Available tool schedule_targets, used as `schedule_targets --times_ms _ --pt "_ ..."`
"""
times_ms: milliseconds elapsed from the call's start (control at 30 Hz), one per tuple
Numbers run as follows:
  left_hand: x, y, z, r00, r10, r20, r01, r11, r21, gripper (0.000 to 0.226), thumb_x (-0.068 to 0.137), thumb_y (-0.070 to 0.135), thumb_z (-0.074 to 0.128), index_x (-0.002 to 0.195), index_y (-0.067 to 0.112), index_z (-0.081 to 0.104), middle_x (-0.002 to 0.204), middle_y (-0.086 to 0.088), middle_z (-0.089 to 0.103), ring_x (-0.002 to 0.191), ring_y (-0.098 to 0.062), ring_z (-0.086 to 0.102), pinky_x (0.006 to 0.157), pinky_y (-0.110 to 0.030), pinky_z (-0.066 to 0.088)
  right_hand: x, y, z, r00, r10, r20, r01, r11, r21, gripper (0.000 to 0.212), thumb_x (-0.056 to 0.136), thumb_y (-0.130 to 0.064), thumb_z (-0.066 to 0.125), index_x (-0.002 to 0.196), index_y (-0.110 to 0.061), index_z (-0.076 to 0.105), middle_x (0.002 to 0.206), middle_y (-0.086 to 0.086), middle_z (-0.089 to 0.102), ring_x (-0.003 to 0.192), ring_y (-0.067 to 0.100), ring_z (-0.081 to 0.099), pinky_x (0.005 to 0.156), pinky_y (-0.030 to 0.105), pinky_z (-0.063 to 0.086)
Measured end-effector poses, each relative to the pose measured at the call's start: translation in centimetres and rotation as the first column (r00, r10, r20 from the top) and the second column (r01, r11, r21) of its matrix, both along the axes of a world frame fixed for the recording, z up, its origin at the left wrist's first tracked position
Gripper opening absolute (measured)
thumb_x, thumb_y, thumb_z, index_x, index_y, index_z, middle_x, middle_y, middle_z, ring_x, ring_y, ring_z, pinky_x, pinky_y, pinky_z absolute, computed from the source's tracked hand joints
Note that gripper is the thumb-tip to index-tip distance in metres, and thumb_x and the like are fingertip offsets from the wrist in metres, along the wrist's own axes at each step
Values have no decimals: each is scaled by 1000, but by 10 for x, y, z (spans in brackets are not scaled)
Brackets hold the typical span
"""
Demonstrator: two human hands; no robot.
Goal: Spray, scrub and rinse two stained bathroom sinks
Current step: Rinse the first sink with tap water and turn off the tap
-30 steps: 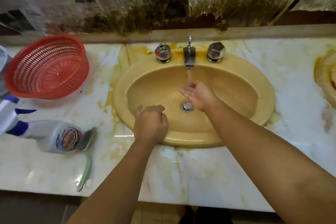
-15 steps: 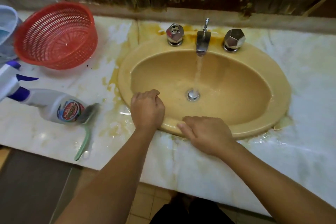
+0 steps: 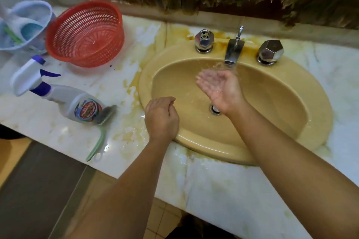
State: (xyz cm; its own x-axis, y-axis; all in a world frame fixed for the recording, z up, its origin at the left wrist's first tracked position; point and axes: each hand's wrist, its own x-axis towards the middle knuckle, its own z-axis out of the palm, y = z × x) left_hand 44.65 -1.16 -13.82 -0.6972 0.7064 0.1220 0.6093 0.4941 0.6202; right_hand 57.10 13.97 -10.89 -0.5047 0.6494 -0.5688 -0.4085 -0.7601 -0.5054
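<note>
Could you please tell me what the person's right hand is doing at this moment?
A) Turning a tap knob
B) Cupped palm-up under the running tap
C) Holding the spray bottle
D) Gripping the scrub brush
B: the right hand lies palm up, cupped in the water running from the tap, while the brush and spray bottle lie on the counter.

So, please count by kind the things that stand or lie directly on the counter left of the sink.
Baskets: 2, the red basket and the pale blue basket
Spray bottle: 1
Scrub brush: 1
Total: 4
</note>
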Motion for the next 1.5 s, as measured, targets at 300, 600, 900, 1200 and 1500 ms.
schedule_targets --times_ms 300,600,900,1200,1500 --pt "-7 -3 -10 999 50 9 -50 997 60 43 94 16 37 120 11 71 126 -4 71 140 -17 48 127 -39 13 87 -73 -2 -107 279 954 -993 16 -116 68 102 -70 17 133 -28 61 135 -3 62 123 24 56 99 36 42" --pt "-16 -1 -8 1000 26 -7 -26 999 41 35 104 11 41 133 11 62 145 -6 58 154 -17 25 128 -31 -4 23 36 -30 985 -8 172 22 997 -80 44 110 -23 35 130 10 56 124 28 67 114 38 68 92 45 58" --pt "-34 1 -14 995 49 87 -54 997 55 45 108 11 33 150 7 47 160 -4 42 157 -17 14 129 -40 4 41 -108 -7 262 226 938 -948 -121 294 55 106 -62 25 159 -47 25 163 -22 33 147 4 36 117 31 34" --pt "-35 0 -17 986 99 135 -111 990 85 48 109 15 34 156 13 39 166 5 31 157 -6 6 126 -22 4 35 16 -23 957 76 279 -57 995 -78 35 108 -18 39 119 8 60 123 27 65 105 35 69 91 42 58" --pt "-42 1 -15 990 72 121 -79 996 51 52 108 11 32 159 10 32 169 2 22 158 -10 1 124 -18 -2 9 17 10 989 -100 112 123 967 -222 47 110 -22 27 118 13 57 137 30 59 128 42 58 109 47 47"
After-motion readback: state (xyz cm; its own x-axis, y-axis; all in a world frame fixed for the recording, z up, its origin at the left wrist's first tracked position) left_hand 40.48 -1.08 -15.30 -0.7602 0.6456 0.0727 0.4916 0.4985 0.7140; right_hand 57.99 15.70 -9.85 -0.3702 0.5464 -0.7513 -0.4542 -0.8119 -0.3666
